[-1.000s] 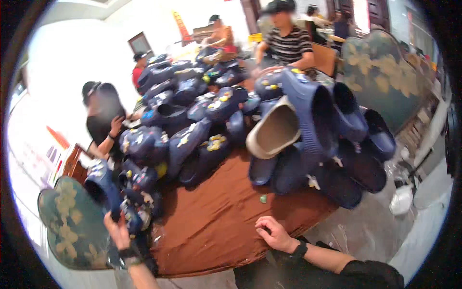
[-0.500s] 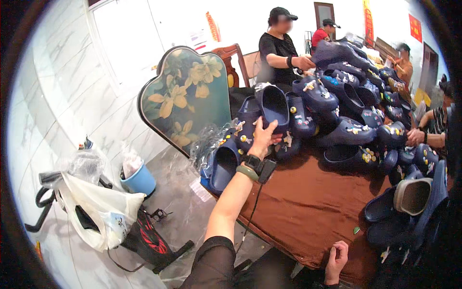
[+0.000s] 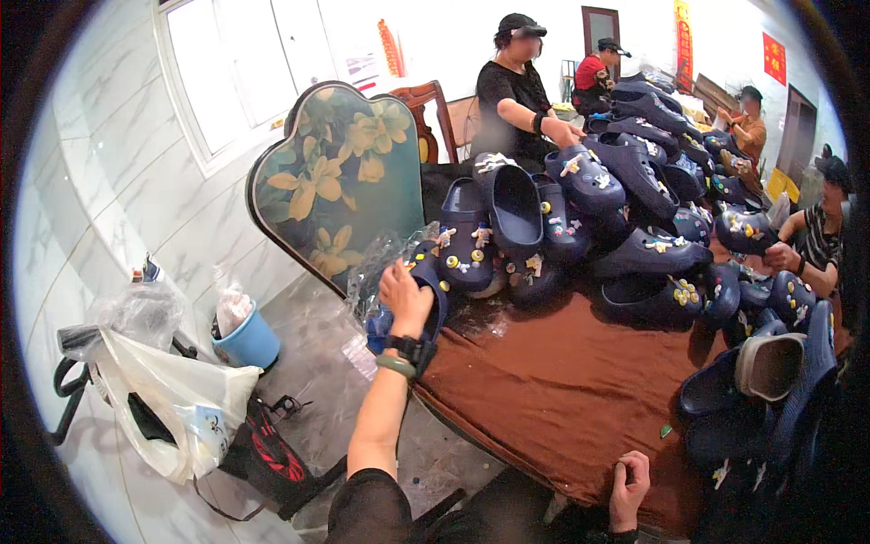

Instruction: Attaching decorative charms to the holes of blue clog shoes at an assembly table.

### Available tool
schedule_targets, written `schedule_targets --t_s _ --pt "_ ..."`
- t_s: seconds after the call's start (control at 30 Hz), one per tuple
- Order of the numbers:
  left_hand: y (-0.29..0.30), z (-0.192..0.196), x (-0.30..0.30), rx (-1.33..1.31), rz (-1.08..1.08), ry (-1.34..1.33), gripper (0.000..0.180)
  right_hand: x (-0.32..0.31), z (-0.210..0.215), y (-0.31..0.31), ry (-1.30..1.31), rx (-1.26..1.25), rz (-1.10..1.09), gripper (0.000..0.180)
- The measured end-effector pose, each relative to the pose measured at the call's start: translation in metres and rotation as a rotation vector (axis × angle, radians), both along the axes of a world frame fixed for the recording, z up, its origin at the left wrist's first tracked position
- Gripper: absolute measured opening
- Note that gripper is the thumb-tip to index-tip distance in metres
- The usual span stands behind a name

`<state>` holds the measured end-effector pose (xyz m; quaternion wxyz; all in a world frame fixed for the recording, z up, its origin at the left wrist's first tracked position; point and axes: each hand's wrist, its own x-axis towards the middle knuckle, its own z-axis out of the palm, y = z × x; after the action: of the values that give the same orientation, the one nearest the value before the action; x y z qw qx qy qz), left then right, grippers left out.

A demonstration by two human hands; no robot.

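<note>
My left hand (image 3: 406, 295) lies over a navy clog (image 3: 434, 313) at the table's left edge. Its fingers are curled at the clog's rim, though the hand covers part of their grip. Beside it, a navy clog with yellow charms (image 3: 468, 254) and a clog with its opening facing me (image 3: 515, 208) lean on the pile. My right hand (image 3: 630, 485), loosely curled with nothing visible in it, rests near the front edge of the brown cloth (image 3: 535, 390).
Navy clogs (image 3: 648, 249) are heaped along the table's far side, more (image 3: 725, 385) at right. A floral chair back (image 3: 340, 181) stands at left, near a blue bin (image 3: 249, 335) and a white bag (image 3: 172, 399). Several people work around the table, one (image 3: 512, 100) across it.
My left hand has left the clog leaning on the pile and moved left and down to the clog at the table edge. My right hand stays in place. The view has shifted slightly.
</note>
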<state>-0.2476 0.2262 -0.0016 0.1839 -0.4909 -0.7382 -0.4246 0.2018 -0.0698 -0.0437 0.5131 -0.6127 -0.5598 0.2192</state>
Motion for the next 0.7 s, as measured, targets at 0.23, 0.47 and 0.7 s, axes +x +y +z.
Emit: schedule_targets --t_s 0.23,0.47,0.7 --pt "0.004 -0.038 -0.092 -0.376 -0.184 -0.231 0.034 -0.004 -0.001 0.002 -0.066 0.082 0.049 0.008" --pt "-0.015 -0.041 -0.110 -0.277 -0.131 -0.157 0.030 -0.005 -0.002 0.002 -0.064 0.059 0.058 0.007" --pt "-0.026 -0.020 -0.112 -0.345 -0.161 0.100 0.021 0.001 -0.006 0.002 -0.106 0.068 0.068 0.007"
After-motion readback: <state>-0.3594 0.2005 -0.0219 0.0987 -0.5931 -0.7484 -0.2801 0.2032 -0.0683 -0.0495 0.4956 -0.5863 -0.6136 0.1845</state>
